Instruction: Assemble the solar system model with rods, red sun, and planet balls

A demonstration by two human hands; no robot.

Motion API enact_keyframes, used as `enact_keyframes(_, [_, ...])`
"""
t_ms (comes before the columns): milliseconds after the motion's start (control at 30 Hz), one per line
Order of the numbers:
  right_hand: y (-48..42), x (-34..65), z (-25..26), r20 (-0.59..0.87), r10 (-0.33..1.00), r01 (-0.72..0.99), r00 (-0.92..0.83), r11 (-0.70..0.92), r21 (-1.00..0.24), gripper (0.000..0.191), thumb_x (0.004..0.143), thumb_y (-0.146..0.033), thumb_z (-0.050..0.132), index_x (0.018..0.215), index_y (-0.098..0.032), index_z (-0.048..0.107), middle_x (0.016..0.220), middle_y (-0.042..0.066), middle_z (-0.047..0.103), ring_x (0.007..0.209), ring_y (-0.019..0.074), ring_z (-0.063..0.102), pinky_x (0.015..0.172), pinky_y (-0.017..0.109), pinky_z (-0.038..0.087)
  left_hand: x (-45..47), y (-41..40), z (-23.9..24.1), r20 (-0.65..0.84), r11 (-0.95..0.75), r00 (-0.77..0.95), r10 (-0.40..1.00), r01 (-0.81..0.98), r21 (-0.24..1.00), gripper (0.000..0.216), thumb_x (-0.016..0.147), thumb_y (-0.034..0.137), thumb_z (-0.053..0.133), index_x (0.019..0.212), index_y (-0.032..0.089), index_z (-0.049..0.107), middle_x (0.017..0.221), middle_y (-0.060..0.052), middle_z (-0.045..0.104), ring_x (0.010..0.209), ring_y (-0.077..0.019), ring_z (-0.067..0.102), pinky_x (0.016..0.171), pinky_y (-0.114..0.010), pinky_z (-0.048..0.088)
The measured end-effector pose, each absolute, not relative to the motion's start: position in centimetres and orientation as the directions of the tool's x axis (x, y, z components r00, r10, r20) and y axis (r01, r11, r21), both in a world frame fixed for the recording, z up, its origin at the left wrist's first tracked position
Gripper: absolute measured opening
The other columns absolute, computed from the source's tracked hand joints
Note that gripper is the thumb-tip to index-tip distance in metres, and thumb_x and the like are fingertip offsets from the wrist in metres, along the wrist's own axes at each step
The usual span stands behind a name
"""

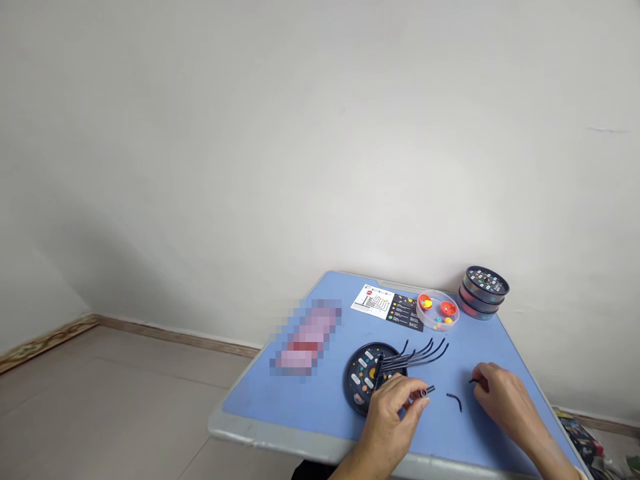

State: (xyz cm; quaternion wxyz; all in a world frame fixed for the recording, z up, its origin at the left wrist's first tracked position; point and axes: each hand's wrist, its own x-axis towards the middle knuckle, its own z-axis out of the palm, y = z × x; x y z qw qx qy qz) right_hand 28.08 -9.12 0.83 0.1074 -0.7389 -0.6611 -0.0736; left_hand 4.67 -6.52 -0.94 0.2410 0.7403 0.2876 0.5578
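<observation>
Between the thumb and fingertips of my left hand (390, 420) is a small black ring connector (425, 393) with a short stub sticking out. Behind that hand lies a round black base with a planet print (356, 380). A black post (379, 367) stands on the base, and several thin curved black rods (417, 358) fan out from it to the right. My right hand (505, 400) is closed at the right side of the table, pinching a short black rod (473, 381) whose tip shows. One loose bent black rod (455, 401) lies between my hands.
Farther back on the blue table (280, 407) are a printed instruction sheet (373, 302) and a clear tray (435, 320) with red-orange half shells and small coloured balls. Stacked round containers (483, 293) stand in the back right corner. A pink pixelated patch covers something at left.
</observation>
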Motion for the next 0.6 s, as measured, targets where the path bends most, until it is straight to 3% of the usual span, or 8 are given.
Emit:
enact_keyframes(100, [-9.4, 28.0, 1.3, 0.254, 0.95, 0.944, 0.181, -0.095, -0.316, 0.022, 0.079, -0.015, 0.045, 0.077, -0.021, 0.066, 0.072, 0.002, 0.07, 0.061, 0.017, 0.063, 0.058, 0.026, 0.04, 4.7, -6.6, -0.8, 0.685, -0.716, 0.215, 0.696, 0.136, 0.685, 0.013, 0.081, 0.01, 0.061, 0.085, 0.019, 0.069, 0.07, -0.002, 0.071, 0.057, -0.0136, 0.063, 0.057, -0.022, 0.054])
enact_keyframes(200, [-9.8, 26.7, 1.4, 0.19, 0.948, 0.716, 0.253, -0.052, -0.696, 0.017, 0.079, -0.031, 0.053, 0.079, -0.021, 0.066, 0.065, 0.0, 0.066, 0.06, 0.0183, 0.061, 0.059, 0.028, 0.044, 4.9, -6.7, -0.7, 0.663, -0.693, 0.204, 0.72, 0.152, 0.705, 0.017, 0.077, 0.006, 0.058, 0.084, 0.018, 0.068, 0.066, -0.001, 0.069, 0.055, -0.0122, 0.062, 0.055, -0.019, 0.053])
enact_keyframes(267, [-10.0, 25.4, 1.4, 0.154, 0.957, 0.558, 0.247, -0.01, -0.83, 0.02, 0.076, -0.037, 0.059, 0.085, -0.02, 0.066, 0.064, -0.001, 0.062, 0.059, 0.0174, 0.058, 0.058, 0.027, 0.044, 5.0, -6.8, -0.7, 0.633, -0.662, 0.198, 0.748, 0.171, 0.729, 0.018, 0.075, 0.005, 0.056, 0.081, 0.018, 0.067, 0.062, 0.001, 0.066, 0.051, -0.011, 0.062, 0.053, -0.018, 0.051])
enact_keyframes(400, [-10.6, 23.2, 2.0, 0.103, 0.984, 0.31, 0.143, 0.054, -0.949, 0.02, 0.078, -0.04, 0.064, 0.084, -0.021, 0.062, 0.064, -0.003, 0.056, 0.06, 0.0154, 0.055, 0.059, 0.026, 0.045, 5.0, -6.9, -0.9, 0.571, -0.601, 0.209, 0.794, 0.123, 0.79, 0.017, 0.075, 0.005, 0.054, 0.081, 0.019, 0.063, 0.06, 0.003, 0.065, 0.049, -0.0107, 0.064, 0.05, -0.016, 0.051])
enact_keyframes(500, [-11.2, 22.4, 2.8, 0.019, 0.997, 0.174, 0.075, 0.005, -0.985, 0.027, 0.078, -0.047, 0.067, 0.078, -0.02, 0.065, 0.068, 0.0, 0.06, 0.065, 0.0172, 0.058, 0.065, 0.028, 0.048, 4.8, -6.9, -0.8, 0.531, -0.555, 0.224, 0.817, 0.055, 0.83, 0.018, 0.076, 0.005, 0.053, 0.082, 0.019, 0.063, 0.063, 0.002, 0.067, 0.055, -0.0123, 0.069, 0.055, -0.017, 0.055])
enact_keyframes(600, [-11.6, 22.2, 3.3, -0.029, 0.998, 0.024, 0.062, -0.031, -0.999, 0.033, 0.078, -0.052, 0.068, 0.085, -0.02, 0.07, 0.073, 0.003, 0.066, 0.069, 0.0187, 0.06, 0.07, 0.031, 0.05, 4.6, -6.9, -0.3, 0.488, -0.502, 0.234, 0.841, -0.002, 0.865, 0.017, 0.076, 0.006, 0.054, 0.08, 0.019, 0.063, 0.063, 0.002, 0.067, 0.06, -0.0143, 0.072, 0.059, -0.019, 0.057])
